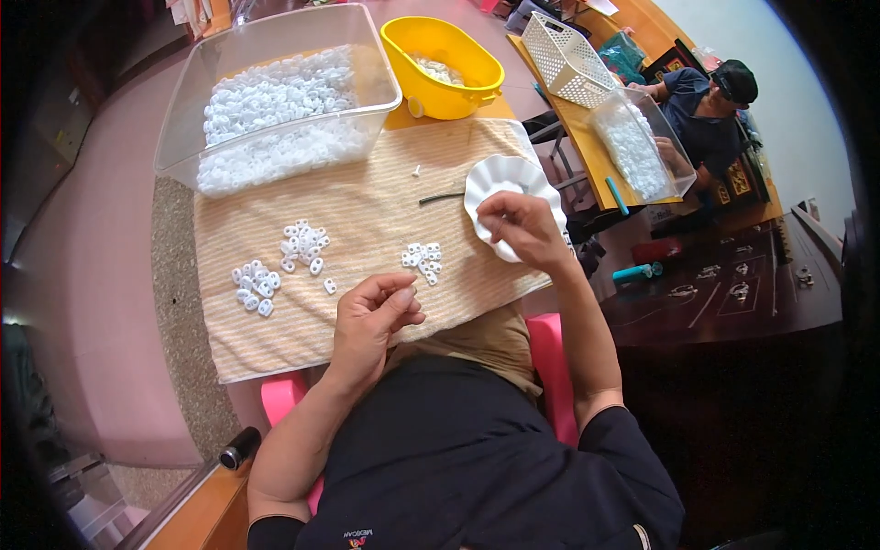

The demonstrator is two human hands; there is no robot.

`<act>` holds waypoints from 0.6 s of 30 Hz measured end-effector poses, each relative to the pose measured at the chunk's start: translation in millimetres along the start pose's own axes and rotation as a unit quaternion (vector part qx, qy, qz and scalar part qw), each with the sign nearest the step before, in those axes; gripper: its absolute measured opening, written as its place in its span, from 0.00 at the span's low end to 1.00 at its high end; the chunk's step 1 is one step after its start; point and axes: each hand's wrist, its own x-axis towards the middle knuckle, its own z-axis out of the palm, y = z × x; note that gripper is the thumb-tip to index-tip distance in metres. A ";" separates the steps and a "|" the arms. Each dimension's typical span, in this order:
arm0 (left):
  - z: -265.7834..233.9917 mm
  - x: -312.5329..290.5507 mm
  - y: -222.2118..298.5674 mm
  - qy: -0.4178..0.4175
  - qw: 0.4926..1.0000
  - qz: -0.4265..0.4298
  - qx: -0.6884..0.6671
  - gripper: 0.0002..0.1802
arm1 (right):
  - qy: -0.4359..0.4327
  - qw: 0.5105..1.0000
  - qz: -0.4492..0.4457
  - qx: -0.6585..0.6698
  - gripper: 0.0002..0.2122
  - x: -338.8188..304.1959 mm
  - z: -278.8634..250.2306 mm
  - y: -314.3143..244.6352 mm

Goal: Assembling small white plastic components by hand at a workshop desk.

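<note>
The right fingers (493,209) hide part of the scalloped white dish (498,171).

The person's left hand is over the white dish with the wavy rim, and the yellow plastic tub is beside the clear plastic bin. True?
Wrong hand: the head view shows the person's right hand over the white wavy-rimmed dish. The yellow plastic tub is beside the clear plastic bin.

The bowl (502,168) is white and wavy-rimmed; it stands upright on the cloth (339,197), its inside partly hidden by the right hand (524,229). Just beyond the left hand's (368,319) fingertips lies a loose pile (423,260) of small white pieces, several showing holes, turned at varied angles. Farther left, one lone piece (330,286) lies flat near two more clusters (304,244) of rounded, holed white pieces.
</note>
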 end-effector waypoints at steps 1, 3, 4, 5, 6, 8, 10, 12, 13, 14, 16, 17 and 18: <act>1.3 0.2 -0.4 -0.002 1.000 0.002 0.018 0.11 | -0.034 0.994 0.023 0.104 0.04 -5.9 7.6 -2.4; 2.5 -0.1 -1.5 -0.001 0.999 0.005 0.037 0.11 | -0.069 0.989 -0.012 0.129 0.04 -14.5 28.5 -15.6; 2.1 -0.6 -1.9 -0.016 0.997 0.026 0.070 0.12 | -0.085 0.986 -0.001 0.145 0.04 -18.2 37.8 -22.5; 1.8 -1.3 -2.0 -0.030 0.993 0.046 0.102 0.13 | -0.096 0.983 -0.020 0.153 0.04 -20.9 47.1 -29.7; 3.5 -1.8 -1.9 -0.028 0.993 0.047 0.103 0.13 | -0.104 0.982 -0.025 0.153 0.04 -22.8 53.1 -35.4; 6.1 -2.6 -0.3 -0.025 0.993 0.046 0.109 0.14 | -0.116 0.979 -0.020 0.165 0.04 -25.1 64.4 -39.9; 2.5 -2.0 -2.4 -0.025 0.993 0.050 0.102 0.14 | -0.123 0.979 -0.035 0.159 0.04 -25.1 68.9 -42.6; 1.5 -2.1 -2.3 -0.025 0.994 0.053 0.094 0.14 | -0.131 0.978 -0.049 0.153 0.04 -25.1 71.7 -43.2; 3.0 -2.4 -1.2 -0.022 0.994 0.058 0.094 0.14 | -0.123 0.978 -0.053 0.162 0.03 -25.4 72.5 -42.8; 3.7 -2.9 -0.8 -0.018 0.993 0.062 0.094 0.14 | -0.115 0.977 -0.056 0.172 0.03 -25.8 73.5 -42.6; 1.4 -2.8 -1.0 -0.021 0.992 0.067 0.101 0.14 | -0.113 0.977 -0.053 0.175 0.03 -25.5 75.9 -44.1; 0.4 -2.9 -1.1 -0.026 0.991 0.069 0.108 0.13 | -0.109 0.977 -0.050 0.177 0.03 -25.7 77.2 -44.7; 0.7 -2.2 -0.1 -0.025 0.991 0.071 0.108 0.13 | -0.110 0.977 -0.051 0.176 0.03 -25.2 78.1 -44.2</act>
